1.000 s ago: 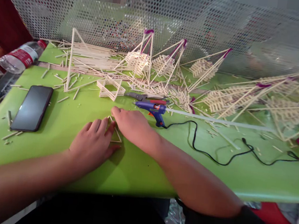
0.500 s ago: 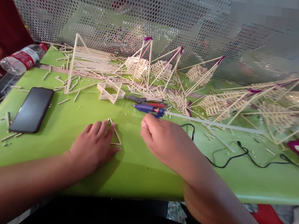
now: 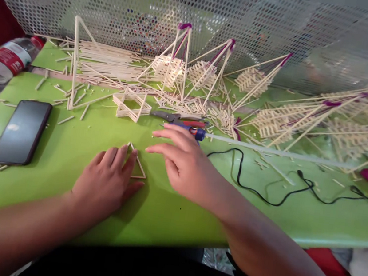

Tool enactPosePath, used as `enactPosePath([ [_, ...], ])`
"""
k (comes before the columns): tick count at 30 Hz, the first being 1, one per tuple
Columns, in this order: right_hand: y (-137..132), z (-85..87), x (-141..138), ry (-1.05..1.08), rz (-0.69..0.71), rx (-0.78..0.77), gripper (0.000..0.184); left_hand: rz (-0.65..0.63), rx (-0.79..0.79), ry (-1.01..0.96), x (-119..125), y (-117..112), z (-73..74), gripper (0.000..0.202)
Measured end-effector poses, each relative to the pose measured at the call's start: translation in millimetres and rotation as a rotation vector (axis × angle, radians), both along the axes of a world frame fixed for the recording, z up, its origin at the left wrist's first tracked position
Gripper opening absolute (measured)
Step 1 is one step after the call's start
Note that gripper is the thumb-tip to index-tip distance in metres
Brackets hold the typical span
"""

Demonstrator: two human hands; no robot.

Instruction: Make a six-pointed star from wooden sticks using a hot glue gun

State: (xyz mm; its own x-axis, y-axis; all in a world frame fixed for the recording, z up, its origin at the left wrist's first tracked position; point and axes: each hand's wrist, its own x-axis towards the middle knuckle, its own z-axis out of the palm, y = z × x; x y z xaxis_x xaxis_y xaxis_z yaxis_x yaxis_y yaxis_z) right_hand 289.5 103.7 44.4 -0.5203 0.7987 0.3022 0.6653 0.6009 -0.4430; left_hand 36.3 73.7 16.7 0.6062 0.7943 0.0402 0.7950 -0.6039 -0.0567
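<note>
A small triangle of thin wooden sticks lies flat on the green table. My left hand holds it down by its left side, fingers bent over the stick and thumb at the lower edge, hiding part of it. To the right, my right hand hovers with fingers apart and nothing in them. Just behind its fingers lies a blue glue gun, partly covered by the hand, with a long whitish glue stick out of its back. Grey-jawed cutters with red handles lie beyond, beside a stacked six-pointed stick star.
At left are a phone and a plastic bottle. Stick frames with purple tips stand along the perforated metal panel, among piles of loose sticks. A black cord winds across the right side.
My right hand has opened from a closed fist and shifted slightly left, its fingers now over the glue gun. My left hand stays on the triangle. The view has shifted a little.
</note>
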Motion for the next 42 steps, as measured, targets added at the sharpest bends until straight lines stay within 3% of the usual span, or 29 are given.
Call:
enactPosePath([
  [3, -5, 0.6, -7, -0.138, 0.082, -0.001, 0.053, -0.025, 0.035, 0.003, -1, 0, -0.7, 0.064],
  [9, -15, 0.9, -15, -0.365, 0.223, 0.153, 0.053, -0.059, 0.064, -0.010, -2, 0, -1.7, 0.054],
  [21, -19, -0.4, -16, -0.456, 0.224, 0.240, 0.047, -0.043, 0.089, 0.024, 0, 0, 0.4, 0.055],
  [25, -17, 2.3, -14, -0.440, 0.216, 0.200, 0.051, -0.052, 0.092, -0.003, -1, 0, -0.2, 0.053],
  [31, -15, 6.0, -5, -0.487, 0.066, 0.066, 0.053, -0.043, 0.123, -0.024, -1, 0, -1.0, 0.067],
  [37, -27, -15.5, -11, -0.559, 0.100, -0.171, 0.100, -0.048, 0.141, -0.041, 0, 1, -0.4, 0.066],
  [42, -7, -34.8, -18, -0.538, 0.008, -0.201, 0.113, -0.047, 0.152, -0.030, 1, 2, -0.4, 0.052],
])
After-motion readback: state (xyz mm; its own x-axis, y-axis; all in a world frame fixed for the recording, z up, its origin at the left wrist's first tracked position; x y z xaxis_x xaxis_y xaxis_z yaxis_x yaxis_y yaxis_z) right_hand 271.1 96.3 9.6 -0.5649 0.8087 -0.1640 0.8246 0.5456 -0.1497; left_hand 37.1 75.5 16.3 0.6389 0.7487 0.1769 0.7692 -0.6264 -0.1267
